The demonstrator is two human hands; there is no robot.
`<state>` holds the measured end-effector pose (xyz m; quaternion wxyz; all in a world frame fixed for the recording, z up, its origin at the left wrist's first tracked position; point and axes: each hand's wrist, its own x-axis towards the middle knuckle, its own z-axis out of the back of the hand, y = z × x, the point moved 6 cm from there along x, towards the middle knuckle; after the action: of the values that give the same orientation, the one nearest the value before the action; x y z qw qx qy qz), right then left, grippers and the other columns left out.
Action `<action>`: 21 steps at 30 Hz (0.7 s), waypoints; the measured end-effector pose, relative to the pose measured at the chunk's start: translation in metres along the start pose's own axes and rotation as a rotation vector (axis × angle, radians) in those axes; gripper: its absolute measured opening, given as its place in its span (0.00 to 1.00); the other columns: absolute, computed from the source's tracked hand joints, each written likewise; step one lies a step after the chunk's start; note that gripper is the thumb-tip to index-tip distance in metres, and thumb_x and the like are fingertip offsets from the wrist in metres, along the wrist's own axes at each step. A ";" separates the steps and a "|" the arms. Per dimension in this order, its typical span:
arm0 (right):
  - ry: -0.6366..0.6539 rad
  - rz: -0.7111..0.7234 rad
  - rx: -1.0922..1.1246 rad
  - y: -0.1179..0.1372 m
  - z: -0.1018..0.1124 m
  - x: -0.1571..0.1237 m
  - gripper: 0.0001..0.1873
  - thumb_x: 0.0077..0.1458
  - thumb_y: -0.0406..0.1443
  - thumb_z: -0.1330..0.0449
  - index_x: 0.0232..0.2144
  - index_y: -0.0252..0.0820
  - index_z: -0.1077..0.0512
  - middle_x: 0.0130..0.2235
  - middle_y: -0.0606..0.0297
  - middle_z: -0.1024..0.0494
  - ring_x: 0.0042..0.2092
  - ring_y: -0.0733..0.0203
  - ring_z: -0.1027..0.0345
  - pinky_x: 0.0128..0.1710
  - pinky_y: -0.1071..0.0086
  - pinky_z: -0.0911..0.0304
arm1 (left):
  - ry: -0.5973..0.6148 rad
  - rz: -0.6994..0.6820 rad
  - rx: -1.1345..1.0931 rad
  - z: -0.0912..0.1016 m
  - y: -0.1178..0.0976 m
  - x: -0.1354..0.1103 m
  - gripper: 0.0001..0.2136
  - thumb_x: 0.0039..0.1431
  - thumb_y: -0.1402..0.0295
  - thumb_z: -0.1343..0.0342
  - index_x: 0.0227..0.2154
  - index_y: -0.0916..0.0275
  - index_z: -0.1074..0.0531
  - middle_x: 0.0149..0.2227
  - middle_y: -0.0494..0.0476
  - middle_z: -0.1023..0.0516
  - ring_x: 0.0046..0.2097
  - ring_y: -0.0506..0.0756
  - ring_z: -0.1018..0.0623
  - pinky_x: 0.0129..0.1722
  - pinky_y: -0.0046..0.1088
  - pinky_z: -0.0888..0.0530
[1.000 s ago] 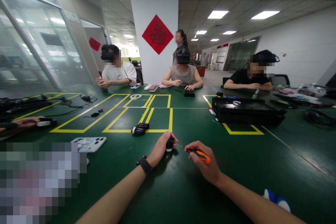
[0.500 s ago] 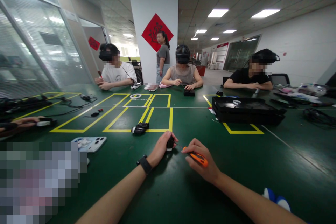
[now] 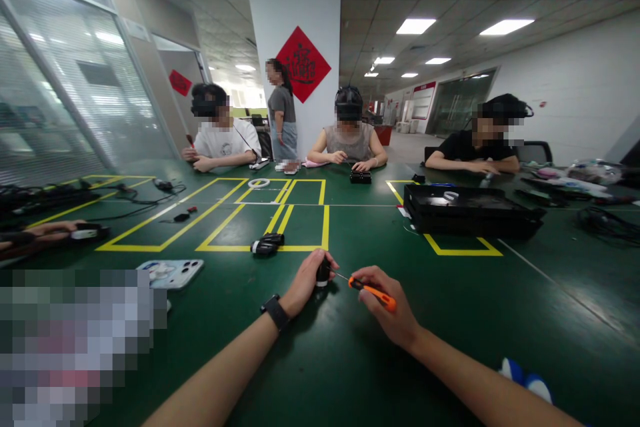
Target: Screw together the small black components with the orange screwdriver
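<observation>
My left hand (image 3: 306,285) is closed around a small black part with a white band (image 3: 323,272), held upright just over the green table (image 3: 300,360). In my right hand (image 3: 387,307) is a screwdriver (image 3: 376,293) with an orange and black handle, gripped between thumb and fingers. Its thin metal shaft points left, and the tip meets the side of the black part near my left fingertips. Whether it sits in a screw is too small to tell. Beyond my left hand lies another black piece with white bands (image 3: 267,244).
A phone (image 3: 173,273) lies left of my left forearm. A black tray-like case (image 3: 470,210) stands at the right. Yellow tape (image 3: 327,227) marks the table. Cables (image 3: 45,200) and a co-worker's hand (image 3: 57,232) are at far left. Three people sit across the table.
My right fingers have shifted and loosened slightly around the screwdriver handle, which has turned a little. My left hand keeps its hold. The standing person in the background has moved left.
</observation>
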<state>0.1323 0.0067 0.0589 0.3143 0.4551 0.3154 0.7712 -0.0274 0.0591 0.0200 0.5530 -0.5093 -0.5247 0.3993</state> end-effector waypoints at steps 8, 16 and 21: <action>-0.060 -0.002 -0.068 -0.002 0.005 0.005 0.08 0.50 0.31 0.45 0.34 0.41 0.29 0.35 0.64 0.28 0.36 0.62 0.34 0.38 0.69 0.39 | -0.121 -0.024 0.001 0.010 0.007 0.006 0.17 0.57 0.53 0.59 0.32 0.63 0.34 0.34 0.55 0.28 0.32 0.50 0.29 0.33 0.26 0.31; -0.014 -0.163 0.063 -0.029 0.010 0.010 0.10 0.52 0.37 0.44 0.38 0.42 0.28 0.40 0.63 0.25 0.41 0.61 0.32 0.42 0.67 0.38 | -0.180 -0.048 0.203 0.014 0.004 0.005 0.13 0.50 0.57 0.47 0.33 0.61 0.34 0.29 0.49 0.34 0.30 0.49 0.33 0.29 0.22 0.35; -0.007 -0.193 0.182 -0.041 0.015 0.013 0.12 0.54 0.37 0.47 0.40 0.40 0.31 0.33 0.64 0.26 0.33 0.65 0.32 0.34 0.70 0.37 | -0.148 -0.057 0.232 0.011 0.006 0.005 0.13 0.49 0.57 0.46 0.30 0.62 0.34 0.28 0.49 0.35 0.29 0.48 0.35 0.27 0.21 0.35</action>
<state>0.1485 0.0441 0.0398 0.3453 0.4518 0.4253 0.7041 -0.0369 0.0661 0.0145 0.5792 -0.3962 -0.5285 0.4779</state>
